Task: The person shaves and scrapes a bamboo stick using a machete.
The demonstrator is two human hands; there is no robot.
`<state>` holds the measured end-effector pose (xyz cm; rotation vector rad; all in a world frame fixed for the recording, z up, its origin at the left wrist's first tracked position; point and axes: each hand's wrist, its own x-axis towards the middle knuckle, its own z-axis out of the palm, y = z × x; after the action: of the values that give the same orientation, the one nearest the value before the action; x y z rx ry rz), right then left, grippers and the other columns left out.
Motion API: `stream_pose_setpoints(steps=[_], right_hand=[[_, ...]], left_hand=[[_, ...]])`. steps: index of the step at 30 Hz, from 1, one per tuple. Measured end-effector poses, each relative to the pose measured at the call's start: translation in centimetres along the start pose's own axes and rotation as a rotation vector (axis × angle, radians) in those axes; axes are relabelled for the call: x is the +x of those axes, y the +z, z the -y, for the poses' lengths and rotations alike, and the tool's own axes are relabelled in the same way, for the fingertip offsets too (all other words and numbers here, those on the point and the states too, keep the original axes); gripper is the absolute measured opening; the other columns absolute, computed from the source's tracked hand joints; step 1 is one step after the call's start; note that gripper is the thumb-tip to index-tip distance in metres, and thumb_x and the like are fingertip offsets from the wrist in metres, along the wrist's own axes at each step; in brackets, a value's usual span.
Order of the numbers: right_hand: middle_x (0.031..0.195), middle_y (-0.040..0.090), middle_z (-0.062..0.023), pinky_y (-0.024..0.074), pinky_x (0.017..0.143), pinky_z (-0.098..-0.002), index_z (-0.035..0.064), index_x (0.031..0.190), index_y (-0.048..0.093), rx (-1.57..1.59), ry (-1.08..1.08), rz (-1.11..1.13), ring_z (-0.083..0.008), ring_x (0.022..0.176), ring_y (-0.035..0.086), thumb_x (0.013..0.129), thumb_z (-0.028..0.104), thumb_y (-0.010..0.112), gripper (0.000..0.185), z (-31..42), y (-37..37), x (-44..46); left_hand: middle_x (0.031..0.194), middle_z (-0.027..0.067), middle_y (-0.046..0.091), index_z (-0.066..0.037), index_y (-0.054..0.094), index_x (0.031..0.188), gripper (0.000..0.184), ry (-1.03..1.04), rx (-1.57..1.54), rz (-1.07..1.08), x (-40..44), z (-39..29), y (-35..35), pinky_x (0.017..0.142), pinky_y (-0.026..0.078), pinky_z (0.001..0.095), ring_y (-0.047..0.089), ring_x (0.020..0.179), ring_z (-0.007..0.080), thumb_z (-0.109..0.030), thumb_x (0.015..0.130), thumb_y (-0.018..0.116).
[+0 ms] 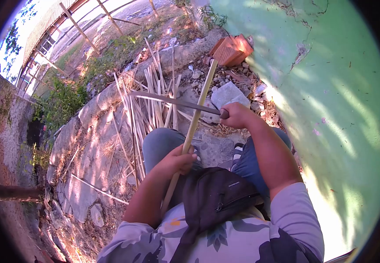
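Observation:
My left hand (179,161) is closed round a long pale bamboo strip (202,98), which slants from my waist up and away to the right. In my right hand (238,115) is the dark handle of a long-bladed knife (172,100). Its blade reaches leftward and crosses the bamboo strip above my left hand. Whether the edge bites into the strip, I cannot tell. Beyond my knees lies a loose pile of split bamboo strips (154,94).
A pale stone block (230,95) sits past my right knee, with orange bricks (232,50) farther off. To the right rises a green wall (330,87). A dark bag (216,197) rests on my lap. Loose sticks and rubble cover the stone ground (89,175) at left.

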<state>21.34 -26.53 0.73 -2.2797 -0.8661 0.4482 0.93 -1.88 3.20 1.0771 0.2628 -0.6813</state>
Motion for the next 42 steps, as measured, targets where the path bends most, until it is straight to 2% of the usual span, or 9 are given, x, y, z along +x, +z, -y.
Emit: stream_pose_setpoints(steps=[3, 7, 13, 19, 22, 30, 37, 40, 42], right_hand=[[0.074, 0.066, -0.0160, 0.0496, 0.067, -0.0432, 0.0051, 0.085, 0.067, 0.050, 0.071, -0.114, -0.0322, 0.070, 0.065, 0.078, 0.025, 0.075, 0.022, -0.9, -0.9, -0.1], [0.084, 0.071, -0.0169, 0.0541, 0.075, -0.0453, 0.0098, 0.091, 0.071, -0.045, 0.067, -0.194, -0.0358, 0.082, 0.070, 0.076, 0.027, 0.073, 0.022, 0.4, -1.5, -1.8], [0.083, 0.071, -0.0150, 0.0542, 0.075, -0.0471, 0.0124, 0.090, 0.071, -0.163, 0.058, -0.204, -0.0364, 0.082, 0.069, 0.076, 0.030, 0.074, 0.022, 2.5, -2.9, -4.0], [0.083, 0.071, -0.0140, 0.0543, 0.075, -0.0479, 0.0146, 0.090, 0.070, -0.231, -0.012, -0.224, -0.0361, 0.082, 0.069, 0.077, 0.030, 0.072, 0.020, 3.0, -3.1, -5.0], [0.083, 0.070, -0.0136, 0.0544, 0.074, -0.0483, 0.0152, 0.088, 0.070, -0.295, -0.044, -0.238, -0.0359, 0.082, 0.069, 0.077, 0.030, 0.072, 0.018, 3.5, -3.0, -5.4], [0.078, 0.070, -0.0119, 0.0542, 0.071, -0.0497, 0.0171, 0.086, 0.067, -0.430, -0.075, -0.203, -0.0353, 0.077, 0.070, 0.075, 0.031, 0.073, 0.018, 2.9, -2.7, -4.2], [0.076, 0.069, -0.0122, 0.0533, 0.068, -0.0499, 0.0149, 0.087, 0.067, -0.325, -0.190, -0.267, -0.0364, 0.074, 0.069, 0.074, 0.027, 0.071, 0.018, 2.0, -1.7, -2.7], [0.076, 0.070, -0.0116, 0.0545, 0.069, -0.0493, 0.0158, 0.088, 0.068, -0.325, -0.234, -0.227, -0.0360, 0.074, 0.070, 0.075, 0.026, 0.071, 0.017, 2.0, -1.2, -1.7], [0.077, 0.069, -0.0116, 0.0543, 0.069, -0.0489, 0.0156, 0.089, 0.068, -0.323, -0.257, -0.174, -0.0359, 0.075, 0.069, 0.074, 0.027, 0.072, 0.019, 2.3, -0.4, -1.3]], left_hand=[[0.069, -0.0056, 0.035, -0.016, 0.044, 0.099, 0.015, -0.012, 0.005, -0.009, 0.2, -0.6, 0.5, 0.047, 0.026, 0.0231, 0.032, 0.053, 0.0055, -0.022, 0.102, 0.056], [0.069, -0.0061, 0.033, -0.016, 0.046, 0.099, 0.019, -0.020, -0.022, 0.004, 0.0, -0.5, 0.6, 0.047, 0.027, 0.0234, 0.030, 0.053, 0.0059, -0.034, 0.106, 0.048], [0.068, -0.0051, 0.032, -0.014, 0.050, 0.108, 0.051, -0.090, -0.077, -0.025, -0.2, -0.9, 1.8, 0.047, 0.029, 0.0240, 0.028, 0.053, 0.0071, -0.059, 0.106, 0.026], [0.068, -0.0040, 0.034, -0.011, 0.048, 0.115, 0.064, -0.096, -0.135, -0.038, 0.0, -1.7, 2.7, 0.047, 0.029, 0.0240, 0.029, 0.051, 0.0089, -0.066, 0.104, 0.018], [0.068, -0.0036, 0.036, -0.009, 0.049, 0.113, 0.065, -0.066, -0.120, -0.135, 1.1, -2.0, 2.7, 0.048, 0.031, 0.0251, 0.030, 0.052, 0.0096, -0.065, 0.104, 0.018], [0.068, -0.0045, 0.035, -0.011, 0.052, 0.106, 0.054, -0.011, -0.198, -0.013, 2.3, -0.6, -0.6, 0.048, 0.032, 0.0254, 0.031, 0.053, 0.0086, -0.059, 0.106, 0.027], [0.069, -0.0053, 0.037, -0.014, 0.050, 0.101, 0.045, -0.033, -0.311, 0.075, 2.5, -0.8, -2.0, 0.046, 0.029, 0.0234, 0.032, 0.052, 0.0072, -0.055, 0.106, 0.035], [0.070, -0.0055, 0.038, -0.015, 0.049, 0.101, 0.033, -0.099, -0.298, 0.062, 2.6, -1.2, -1.5, 0.046, 0.027, 0.0224, 0.032, 0.053, 0.0055, -0.047, 0.105, 0.045], [0.071, -0.0058, 0.038, -0.015, 0.048, 0.103, 0.024, -0.083, -0.044, -0.057, 3.0, -1.2, 0.0, 0.046, 0.026, 0.0228, 0.032, 0.053, 0.0045, -0.038, 0.103, 0.055]])
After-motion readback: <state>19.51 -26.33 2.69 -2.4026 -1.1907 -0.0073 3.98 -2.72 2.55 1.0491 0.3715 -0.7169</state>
